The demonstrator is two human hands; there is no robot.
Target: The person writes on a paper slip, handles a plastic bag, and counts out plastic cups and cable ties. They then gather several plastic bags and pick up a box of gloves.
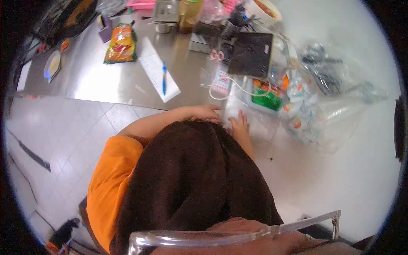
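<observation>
My left hand is at the front edge of the metal table, its fingers pointing right and slightly apart. Dark brown cloth hides its lower part; no object shows in it. Beside it on the right, my right hand rests on the white surface with fingers spread, holding nothing visible. Beyond the hands lie a pink-and-white item with a white cable and a green-and-red packet in a tray.
A blue pen lies on white paper, near an orange-and-green packet. Further back are a dark flat panel, pink-handled scissors, a metal container and a white bucket. Clear plastic bags spread rightward.
</observation>
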